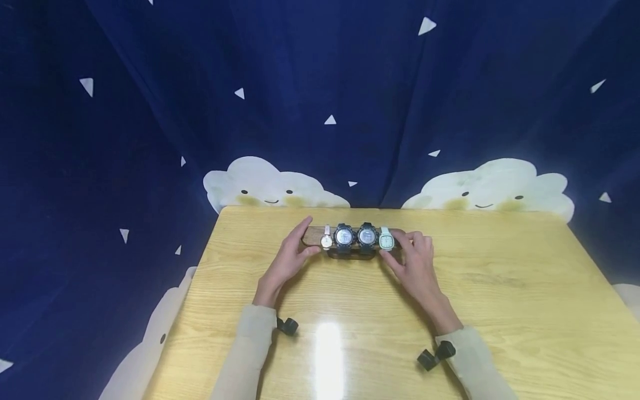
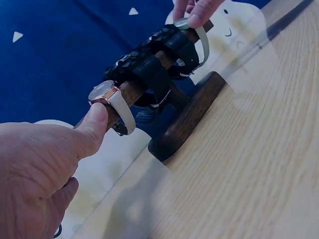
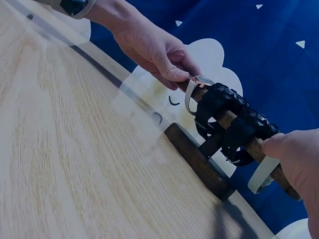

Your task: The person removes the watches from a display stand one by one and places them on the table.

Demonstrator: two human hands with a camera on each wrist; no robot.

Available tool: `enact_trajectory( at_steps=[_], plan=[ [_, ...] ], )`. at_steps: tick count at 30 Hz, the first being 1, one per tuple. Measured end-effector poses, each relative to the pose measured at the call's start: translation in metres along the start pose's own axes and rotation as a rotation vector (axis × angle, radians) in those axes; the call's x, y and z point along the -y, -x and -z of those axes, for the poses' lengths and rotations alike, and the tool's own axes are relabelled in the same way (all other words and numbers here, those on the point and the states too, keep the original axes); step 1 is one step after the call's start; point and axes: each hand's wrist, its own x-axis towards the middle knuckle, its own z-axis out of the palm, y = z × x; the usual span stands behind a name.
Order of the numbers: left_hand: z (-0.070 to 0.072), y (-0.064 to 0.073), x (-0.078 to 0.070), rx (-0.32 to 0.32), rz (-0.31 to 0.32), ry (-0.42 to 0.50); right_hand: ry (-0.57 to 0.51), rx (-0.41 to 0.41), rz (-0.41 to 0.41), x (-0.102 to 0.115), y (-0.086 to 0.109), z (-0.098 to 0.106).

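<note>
A dark wooden watch stand (image 1: 314, 236) stands on the table, its crossbar raised over a rounded base (image 2: 192, 119). Four bands circle the bar: a small rose-gold watch (image 2: 103, 90) with a pale strap, two chunky black digital watches (image 1: 344, 235) (image 1: 367, 235), and a mint-green square watch (image 1: 386, 241). At the bar's left end my left hand (image 1: 288, 256) grips the wood, thumb tip right at the small watch's case. My right hand (image 1: 416, 264) pinches the mint-green watch at the right end, thumb at its lower edge and fingers beyond the bar.
The wooden table (image 1: 500, 289) extends around the stand, its back edge close behind. A dark blue curtain (image 1: 300, 66) with white triangles and smiling clouds hangs behind and to the left. Small black devices (image 1: 436, 355) are strapped at both wrists.
</note>
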Motion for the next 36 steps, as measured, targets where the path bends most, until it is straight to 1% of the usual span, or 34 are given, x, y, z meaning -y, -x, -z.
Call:
enact_trajectory(
  at_steps=[9,15,22,26,30,34,36],
  plan=[
    [-0.001,0.001,0.003,-0.003,-0.016,0.003,0.004,0.01,-0.01,0.0,0.003,-0.002],
    [0.0,-0.001,0.004,-0.008,-0.039,-0.005,0.009,-0.012,0.005,0.001,0.001,-0.004],
    [0.003,-0.003,0.007,-0.025,-0.023,0.022,0.009,-0.032,0.026,0.002,-0.003,-0.006],
    [0.006,-0.004,0.01,-0.02,0.008,0.099,0.015,-0.029,0.019,0.002,-0.004,-0.006],
    [0.008,-0.005,0.009,0.002,0.036,0.19,0.028,-0.034,0.014,0.001,-0.005,-0.006],
    [0.009,-0.006,0.009,0.025,0.046,0.274,0.038,-0.034,0.016,0.001,-0.008,-0.006],
    [0.009,-0.007,0.01,0.029,0.046,0.3,0.038,-0.036,0.014,0.002,-0.009,-0.006]
  ],
)
